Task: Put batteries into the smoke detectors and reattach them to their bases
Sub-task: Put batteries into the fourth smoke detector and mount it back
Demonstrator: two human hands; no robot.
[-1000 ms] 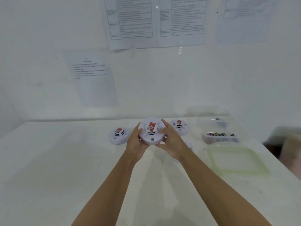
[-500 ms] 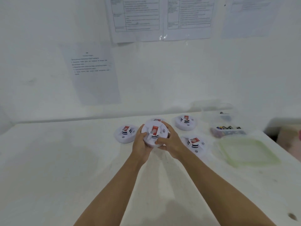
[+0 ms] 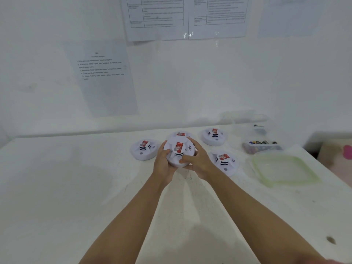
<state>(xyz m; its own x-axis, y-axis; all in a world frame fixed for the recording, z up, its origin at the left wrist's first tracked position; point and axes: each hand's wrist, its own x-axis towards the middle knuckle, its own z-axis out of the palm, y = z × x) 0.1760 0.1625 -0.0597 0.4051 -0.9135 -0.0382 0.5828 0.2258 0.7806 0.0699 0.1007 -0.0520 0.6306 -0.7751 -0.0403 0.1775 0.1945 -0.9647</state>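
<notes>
A round white smoke detector (image 3: 180, 151) with a red label is held above the white table (image 3: 66, 187), face tilted towards me. My left hand (image 3: 163, 164) grips its left rim and my right hand (image 3: 198, 161) grips its right and lower rim, thumb across the front edge. Several more white detectors lie on the table: one to the left (image 3: 143, 149), one partly hidden behind the held one (image 3: 181, 134), one at the back right (image 3: 214, 136) and one beside my right hand (image 3: 225, 162).
A clear plastic tub (image 3: 262, 145) holding several batteries stands at the right, its greenish lid (image 3: 283, 170) lying in front of it. Papers (image 3: 102, 73) hang on the white wall behind. A dark hole (image 3: 330, 239) marks the table's near right. The table's right edge runs near the lid.
The view has tilted down and left, so the detector by my right hand now shows. Both hands keep hold of the detector and my right thumb has shifted along its lower rim.
</notes>
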